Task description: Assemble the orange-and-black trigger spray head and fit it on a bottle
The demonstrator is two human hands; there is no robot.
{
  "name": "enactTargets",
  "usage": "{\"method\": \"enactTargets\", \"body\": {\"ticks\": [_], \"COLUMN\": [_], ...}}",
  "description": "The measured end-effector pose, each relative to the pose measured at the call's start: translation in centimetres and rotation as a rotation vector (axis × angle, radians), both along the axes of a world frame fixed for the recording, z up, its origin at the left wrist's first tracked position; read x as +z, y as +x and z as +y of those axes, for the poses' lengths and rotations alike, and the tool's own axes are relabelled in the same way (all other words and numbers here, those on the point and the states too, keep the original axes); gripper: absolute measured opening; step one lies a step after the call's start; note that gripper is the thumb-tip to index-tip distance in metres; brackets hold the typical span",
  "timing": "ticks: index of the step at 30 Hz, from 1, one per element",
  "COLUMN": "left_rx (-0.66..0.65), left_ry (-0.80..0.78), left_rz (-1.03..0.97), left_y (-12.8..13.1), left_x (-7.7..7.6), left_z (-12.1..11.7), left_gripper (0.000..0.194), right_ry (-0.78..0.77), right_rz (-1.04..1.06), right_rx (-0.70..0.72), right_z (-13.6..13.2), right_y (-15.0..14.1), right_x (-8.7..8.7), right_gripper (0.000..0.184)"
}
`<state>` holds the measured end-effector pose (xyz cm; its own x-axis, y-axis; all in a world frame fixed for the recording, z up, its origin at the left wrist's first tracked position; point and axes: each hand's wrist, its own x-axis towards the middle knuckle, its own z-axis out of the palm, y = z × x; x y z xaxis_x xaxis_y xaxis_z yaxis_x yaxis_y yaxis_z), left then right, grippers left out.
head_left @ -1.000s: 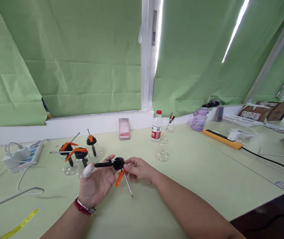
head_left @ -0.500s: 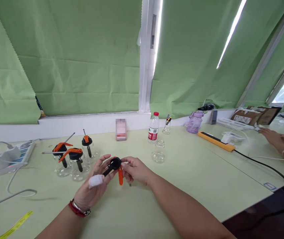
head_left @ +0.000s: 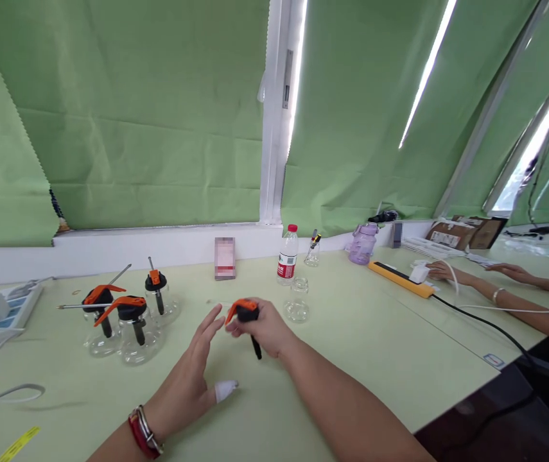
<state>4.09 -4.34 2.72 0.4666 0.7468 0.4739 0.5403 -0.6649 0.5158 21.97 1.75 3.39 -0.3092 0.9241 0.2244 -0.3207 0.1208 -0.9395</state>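
My right hand (head_left: 267, 328) grips a black bottle top with an orange lever (head_left: 246, 309), raised above the table. A black stem points down from it, and a thin pale rod seems to stick out to the left. My left hand (head_left: 201, 369) is open just left of it, fingers spread, white wrapping on the thumb, touching nothing. Farther left stand three clear glass jars (head_left: 140, 350) fitted with similar black-and-orange tops; two carry long metal rods. To the right of my right hand is an uncapped clear glass jar (head_left: 296, 309).
Behind stand a red-capped water bottle (head_left: 287, 256), a small glass holding tools (head_left: 312, 255) and a phone (head_left: 225, 258). Rightward are a purple jug (head_left: 363, 244), a yellow power strip (head_left: 400, 279) and another person's hands (head_left: 447, 271). White power strip (head_left: 11, 314) with cables lies left.
My left hand has let go of the bottle top and opened. My right hand now holds it alone, turned upright with its stem downward. The view has shifted slightly right.
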Motion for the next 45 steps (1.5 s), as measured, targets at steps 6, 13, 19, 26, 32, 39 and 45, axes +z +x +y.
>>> {"method": "enactTargets", "body": {"ticks": [6, 13, 19, 26, 32, 39, 45], "left_rx": [0.028, 0.049, 0.061, 0.06, 0.027, 0.015, 0.02], "left_ry": [0.01, -0.005, -0.042, -0.013, 0.024, -0.034, -0.059], "left_rz": [0.032, 0.117, 0.128, 0.124, 0.109, 0.085, 0.078], "left_y": [-0.4, -0.3, -0.5, -0.4, -0.4, -0.5, -0.6], "left_x": [-0.5, -1.1, -1.4, -1.4, -1.2, -1.4, -1.5], "left_z": [0.2, 0.6, 0.8, 0.8, 0.6, 0.6, 0.6], "left_gripper": [0.075, 0.074, 0.075, 0.074, 0.078, 0.08, 0.079], "right_ry": [0.241, 0.395, 0.379, 0.353, 0.252, 0.108, 0.136], "right_rz": [0.111, 0.209, 0.268, 0.208, 0.065, -0.038, -0.018], "right_rx": [-0.609, -0.869, -0.963, -0.939, -0.84, -0.737, -0.653], "right_z": [2.5, 3.9, 5.2, 6.0, 6.4, 6.2, 6.5], "right_y": [5.8, 9.9, 11.6, 11.7, 11.0, 10.3, 9.8], "right_x": [2.8, 3.5, 2.9, 1.8, 0.5, -0.1, -0.8], "right_gripper": [0.039, 0.029, 0.039, 0.04, 0.042, 0.039, 0.039]}}
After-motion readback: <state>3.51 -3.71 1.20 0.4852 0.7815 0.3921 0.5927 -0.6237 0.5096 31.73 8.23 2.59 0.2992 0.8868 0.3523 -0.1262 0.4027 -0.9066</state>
